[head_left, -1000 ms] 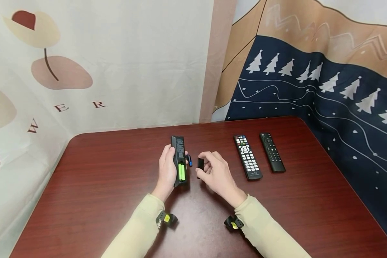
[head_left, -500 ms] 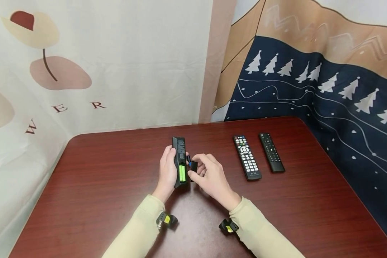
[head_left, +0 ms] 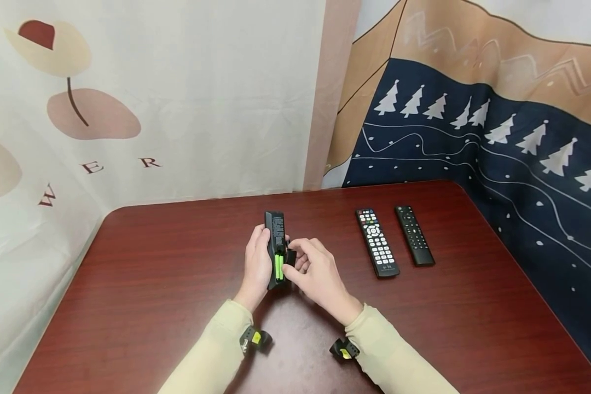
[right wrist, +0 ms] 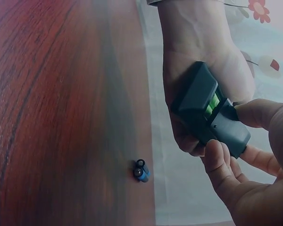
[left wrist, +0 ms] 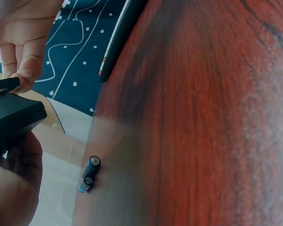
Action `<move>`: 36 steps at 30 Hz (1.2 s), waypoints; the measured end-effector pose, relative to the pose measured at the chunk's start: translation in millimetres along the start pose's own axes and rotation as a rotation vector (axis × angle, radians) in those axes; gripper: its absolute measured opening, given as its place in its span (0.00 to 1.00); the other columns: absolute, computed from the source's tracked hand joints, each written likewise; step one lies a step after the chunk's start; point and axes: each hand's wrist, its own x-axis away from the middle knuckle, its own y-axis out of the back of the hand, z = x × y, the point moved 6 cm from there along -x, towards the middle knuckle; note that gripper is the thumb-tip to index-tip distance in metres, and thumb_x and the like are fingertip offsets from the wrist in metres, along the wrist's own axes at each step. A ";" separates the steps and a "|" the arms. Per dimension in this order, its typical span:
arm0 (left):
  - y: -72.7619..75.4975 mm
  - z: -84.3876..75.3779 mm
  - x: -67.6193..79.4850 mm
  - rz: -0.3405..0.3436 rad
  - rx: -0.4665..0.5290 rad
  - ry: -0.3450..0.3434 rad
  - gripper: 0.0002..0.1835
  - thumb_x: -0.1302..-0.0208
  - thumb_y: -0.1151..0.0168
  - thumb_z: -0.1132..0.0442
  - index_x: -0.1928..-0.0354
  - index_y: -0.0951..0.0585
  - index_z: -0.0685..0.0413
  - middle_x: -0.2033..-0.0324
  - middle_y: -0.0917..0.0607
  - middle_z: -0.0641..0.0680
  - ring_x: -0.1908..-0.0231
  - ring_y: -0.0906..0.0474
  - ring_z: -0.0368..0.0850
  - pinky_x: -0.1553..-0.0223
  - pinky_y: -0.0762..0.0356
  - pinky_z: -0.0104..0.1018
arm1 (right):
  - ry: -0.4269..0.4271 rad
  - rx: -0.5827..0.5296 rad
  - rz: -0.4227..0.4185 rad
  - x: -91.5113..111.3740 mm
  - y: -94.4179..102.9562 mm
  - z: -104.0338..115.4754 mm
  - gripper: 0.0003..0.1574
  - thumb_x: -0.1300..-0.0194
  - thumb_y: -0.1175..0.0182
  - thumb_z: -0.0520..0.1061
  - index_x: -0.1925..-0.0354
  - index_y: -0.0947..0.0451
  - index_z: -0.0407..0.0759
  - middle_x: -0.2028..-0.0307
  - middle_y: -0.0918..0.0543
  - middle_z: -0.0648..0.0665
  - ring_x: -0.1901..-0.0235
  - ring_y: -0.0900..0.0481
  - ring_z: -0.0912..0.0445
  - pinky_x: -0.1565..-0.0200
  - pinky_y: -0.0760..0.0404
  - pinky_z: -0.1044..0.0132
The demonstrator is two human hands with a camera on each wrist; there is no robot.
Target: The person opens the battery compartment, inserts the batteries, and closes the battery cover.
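Note:
My left hand (head_left: 257, 262) grips a black remote control (head_left: 276, 232), its back turned up. Two green batteries (head_left: 279, 267) lie side by side in its uncovered battery compartment. Between thumb and fingers, my right hand (head_left: 319, 273) pinches the small black battery cover (right wrist: 232, 131). That cover is at the remote's right side, tilted over the compartment edge and partly overlapping the green batteries in the right wrist view. On the table beyond the hands lie two blue-and-black batteries (left wrist: 90, 173), mostly hidden in the head view.
Two more remotes lie face up on the right of the brown table (head_left: 167, 284): one with white buttons (head_left: 378, 242) and a slimmer black one (head_left: 415, 235). Printed curtains (head_left: 226, 109) hang along the table's back and right edges.
My right hand has moved left with the battery cover, from a gap beside the remote up to its compartment. The left hand keeps its grip, nearly still.

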 end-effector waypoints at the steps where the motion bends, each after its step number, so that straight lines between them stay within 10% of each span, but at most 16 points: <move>1: 0.0 0.0 -0.1 -0.001 -0.003 -0.005 0.20 0.17 0.63 0.55 0.40 0.26 0.59 0.52 0.18 0.71 0.62 0.19 0.45 0.60 0.18 0.33 | 0.003 0.001 -0.002 -0.1 -0.4 0.4 0.21 0.44 0.27 0.36 0.51 0.20 0.38 0.63 0.22 0.42 0.71 0.21 0.56 0.66 0.18 0.68; 36: -1.9 -2.7 1.4 -0.003 -0.045 -0.010 0.20 0.17 0.63 0.54 0.42 0.25 0.59 0.53 0.16 0.70 0.65 0.18 0.44 0.61 0.19 0.34 | 0.069 -0.048 0.037 -2.2 -11.9 3.8 0.25 0.44 0.25 0.34 0.48 0.20 0.32 0.61 0.23 0.37 0.73 0.19 0.52 0.70 0.17 0.69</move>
